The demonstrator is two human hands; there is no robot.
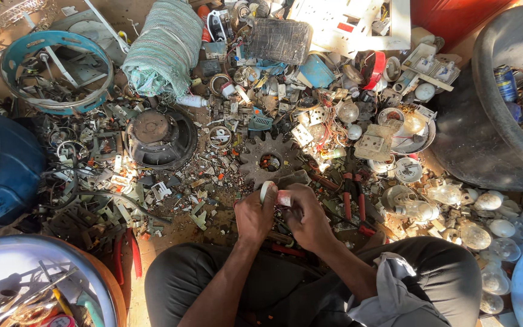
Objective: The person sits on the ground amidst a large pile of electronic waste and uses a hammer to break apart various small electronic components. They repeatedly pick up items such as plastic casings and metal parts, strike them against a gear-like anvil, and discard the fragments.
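Left hand (254, 215) pinching white ring (266, 191), right hand (305, 216) gripping it

Ground ahead of my hands (282, 215) is blocked by a grey gear wheel (269, 160) and dense scrap. Black speaker (160, 138) obstructs forward-left; bulbs (485, 224) crowd the right. Only narrow bare floor (180, 227) offers passage, left of my left hand (254, 215).

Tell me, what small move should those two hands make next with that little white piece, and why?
Probably a gentle twist or pull apart. The left hand and the right hand both pinch one small white part, a round rim on the left side, a stub with a reddish end on the right. Each hand grips a different end, which suits separating them; the joint itself is hidden by the fingers.
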